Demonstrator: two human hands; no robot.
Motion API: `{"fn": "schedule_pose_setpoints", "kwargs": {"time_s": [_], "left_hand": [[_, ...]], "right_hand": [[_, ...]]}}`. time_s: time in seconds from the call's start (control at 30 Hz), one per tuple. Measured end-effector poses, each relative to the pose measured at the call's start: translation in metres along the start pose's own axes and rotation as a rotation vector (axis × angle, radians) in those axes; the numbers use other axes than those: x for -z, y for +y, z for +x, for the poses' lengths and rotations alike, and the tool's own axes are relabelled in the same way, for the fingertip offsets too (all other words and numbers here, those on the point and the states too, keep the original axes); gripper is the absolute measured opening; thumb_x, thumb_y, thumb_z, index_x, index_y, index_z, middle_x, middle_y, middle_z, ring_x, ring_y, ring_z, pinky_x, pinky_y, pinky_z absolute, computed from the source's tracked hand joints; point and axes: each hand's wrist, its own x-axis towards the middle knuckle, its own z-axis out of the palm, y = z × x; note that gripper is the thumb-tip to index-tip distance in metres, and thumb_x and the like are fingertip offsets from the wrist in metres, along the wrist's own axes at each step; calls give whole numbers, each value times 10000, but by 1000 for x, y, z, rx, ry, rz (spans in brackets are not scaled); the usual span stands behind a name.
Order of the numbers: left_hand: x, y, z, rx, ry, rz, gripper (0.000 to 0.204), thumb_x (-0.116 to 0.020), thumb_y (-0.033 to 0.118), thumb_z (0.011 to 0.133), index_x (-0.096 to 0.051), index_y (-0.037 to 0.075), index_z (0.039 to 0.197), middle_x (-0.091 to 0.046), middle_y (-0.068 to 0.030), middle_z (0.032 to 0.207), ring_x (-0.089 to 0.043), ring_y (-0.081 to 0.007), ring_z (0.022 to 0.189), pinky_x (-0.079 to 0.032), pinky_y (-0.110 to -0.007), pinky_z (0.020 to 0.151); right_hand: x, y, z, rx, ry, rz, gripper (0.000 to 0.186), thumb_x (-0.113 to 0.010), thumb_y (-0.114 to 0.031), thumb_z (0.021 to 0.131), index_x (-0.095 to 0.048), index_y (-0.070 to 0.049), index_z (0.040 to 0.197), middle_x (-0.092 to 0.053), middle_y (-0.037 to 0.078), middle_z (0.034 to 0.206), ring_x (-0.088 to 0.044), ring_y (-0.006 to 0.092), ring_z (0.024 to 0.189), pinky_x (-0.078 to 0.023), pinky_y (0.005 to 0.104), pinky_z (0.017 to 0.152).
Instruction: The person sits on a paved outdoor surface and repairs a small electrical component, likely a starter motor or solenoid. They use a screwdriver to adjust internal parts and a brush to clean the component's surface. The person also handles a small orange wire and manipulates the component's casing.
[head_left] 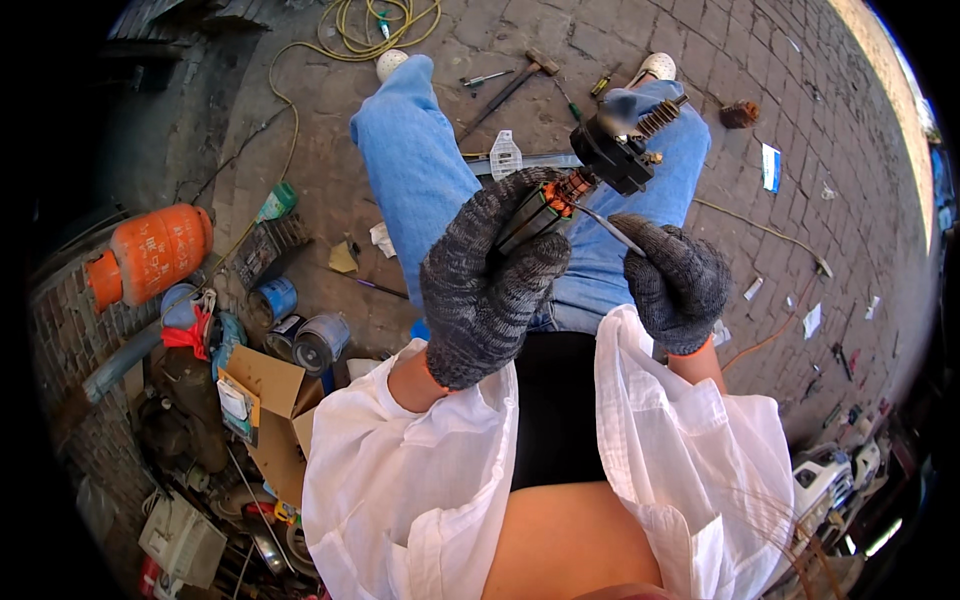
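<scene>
My left hand [487, 290], in a dark grey knitted glove, is wrapped round a motor armature [558, 198] with orange windings and a copper-coloured commutator. At the armature's upper end sits a black housing [612, 155], and a ribbed metal shaft [661, 118] sticks out beyond it. In my right hand [682, 285], gloved alike, a thin metal pick [612, 228] is pinched between thumb and fingers. Its tip reaches the windings beside the commutator; whether it touches them I cannot tell. The armature is held tilted above my lap, and my left palm hides its lower part.
On the brick ground ahead lie a hammer [508, 92], screwdrivers and a coiled yellow hose [375, 25]. An orange gas cylinder [160, 252], several cans and a cardboard box [265, 380] stand at the left. Tools and scraps are scattered at the right, near a rusty brown part [740, 114].
</scene>
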Motion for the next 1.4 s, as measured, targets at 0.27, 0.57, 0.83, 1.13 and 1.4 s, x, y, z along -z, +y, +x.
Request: {"fn": "schedule_pose_setpoints", "kwargs": {"time_s": [0.27, 0.57, 0.83, 1.13, 1.4], "left_hand": [[-13, -3, -5, -145, -139, 233, 425, -681, 92, 744, -513, -1, 1123, -600, -124, 1032, -598, -176, 914, -488, -293, 763], [-17, 3, -5, 33, 68, -31, 421, -617, 86, 794, -473, 8, 1182, -584, -78, 860, -530, -86, 636, -453, -226, 546], [-14, 5, -3, 15, 57, -96, 414, -629, 73, 788, -479, 9, 1169, -597, -68, 802, -530, -73, 591, -441, -212, 514], [-2, -5, 10, 426, -131, -721, 326, -568, 198, 847, -497, 38, 1122, -569, -53, 707, -504, -90, 485, -386, -198, 381], [15, -48, 27, 564, 186, -750, 290, -501, 294, 868, -537, 47, 1015, -511, -32, 656, -419, -118, 470, -345, -250, 412]], "right_hand": [[-13, -4, -8, 36, 111, -67, 230, -613, -72, 727, -629, -27, 951, -594, 108, 660, -585, 243, 585, -457, 304, 566], [-14, -6, -16, -151, 130, 189, 322, -475, -228, 884, -594, 57, 976, -551, 61, 584, -512, 120, 505, -402, 235, 499], [-12, -5, -15, -136, 109, 174, 346, -490, -254, 885, -596, 63, 969, -541, 58, 590, -509, 112, 518, -406, 237, 505], [-32, 13, -9, -321, 500, 599, 497, -437, -379, 901, -460, 34, 1176, -519, 30, 662, -373, 58, 425, -287, 194, 388], [-138, 158, 1, -661, -9, 358, 458, -557, -180, 803, -430, -15, 1211, -604, 120, 898, -575, 217, 767, -458, 321, 700]]}}
